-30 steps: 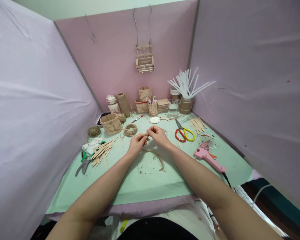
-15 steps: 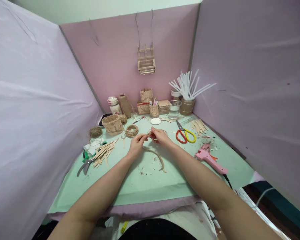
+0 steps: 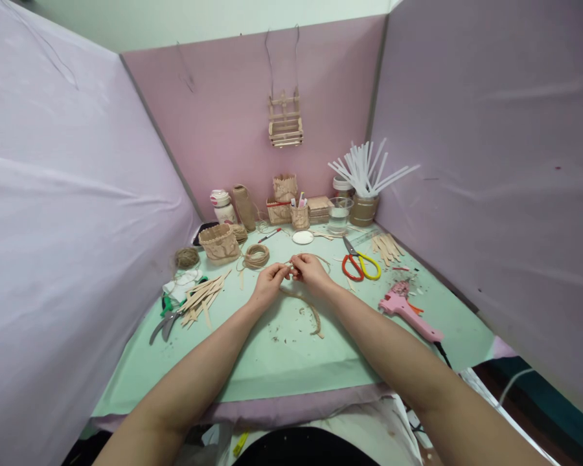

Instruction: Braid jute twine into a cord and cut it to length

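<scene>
My left hand (image 3: 268, 282) and my right hand (image 3: 309, 271) meet over the middle of the green table (image 3: 282, 356), fingers pinched together on a braided jute cord (image 3: 307, 309). The cord's plaited tail curves from my fingers down toward me and lies on the table. Loose strands run from my right hand toward the back. A coil of jute twine (image 3: 255, 256) sits just beyond my left hand.
Red and yellow scissors (image 3: 360, 264) and a pink glue gun (image 3: 407, 309) lie to the right. Wooden sticks (image 3: 200, 296), pliers (image 3: 163, 320) and a twine ball (image 3: 186, 257) lie left. Jute-wrapped pots, a woven basket (image 3: 218, 242), a water cup (image 3: 340, 215) and white glue sticks (image 3: 366, 169) line the back wall.
Both hands have come slightly nearer to me and lower, still pinching the cord together. The view has tilted a little downward.
</scene>
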Demonstrator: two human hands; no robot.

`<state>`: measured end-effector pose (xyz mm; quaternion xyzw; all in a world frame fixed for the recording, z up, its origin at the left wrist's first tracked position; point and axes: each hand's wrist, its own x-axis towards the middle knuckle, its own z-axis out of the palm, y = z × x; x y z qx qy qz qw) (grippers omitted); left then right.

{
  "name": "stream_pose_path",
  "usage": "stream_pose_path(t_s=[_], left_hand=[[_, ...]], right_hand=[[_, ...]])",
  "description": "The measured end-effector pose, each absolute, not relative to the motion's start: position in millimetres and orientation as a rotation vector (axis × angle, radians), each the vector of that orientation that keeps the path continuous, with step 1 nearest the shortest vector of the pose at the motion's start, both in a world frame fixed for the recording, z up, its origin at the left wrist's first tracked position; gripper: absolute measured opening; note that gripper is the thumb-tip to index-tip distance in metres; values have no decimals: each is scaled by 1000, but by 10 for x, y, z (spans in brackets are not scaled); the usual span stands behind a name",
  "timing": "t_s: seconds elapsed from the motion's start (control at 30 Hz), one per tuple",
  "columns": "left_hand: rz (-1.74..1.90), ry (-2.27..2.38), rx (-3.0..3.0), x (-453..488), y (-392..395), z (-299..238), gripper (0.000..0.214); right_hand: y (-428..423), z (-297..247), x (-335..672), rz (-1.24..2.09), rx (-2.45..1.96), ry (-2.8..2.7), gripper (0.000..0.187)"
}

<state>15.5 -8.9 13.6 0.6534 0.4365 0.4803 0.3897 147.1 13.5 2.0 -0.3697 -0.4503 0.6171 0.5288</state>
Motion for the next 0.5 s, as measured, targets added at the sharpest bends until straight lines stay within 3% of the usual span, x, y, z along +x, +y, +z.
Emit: stream_pose_path(t_s=[0.33, 0.4, 0.5], left_hand=[[1190, 1109, 1781, 182, -132, 134, 23], [1226, 1161, 1778, 160, -99, 114, 24], [1265, 1262, 1765, 114, -43, 81, 25]], right_hand=[[177, 42, 1524, 1519, -1013, -974, 25], [162, 60, 1544, 1417, -1130, -1179, 34], [124, 97, 1559, 1008, -1245, -1525, 41]])
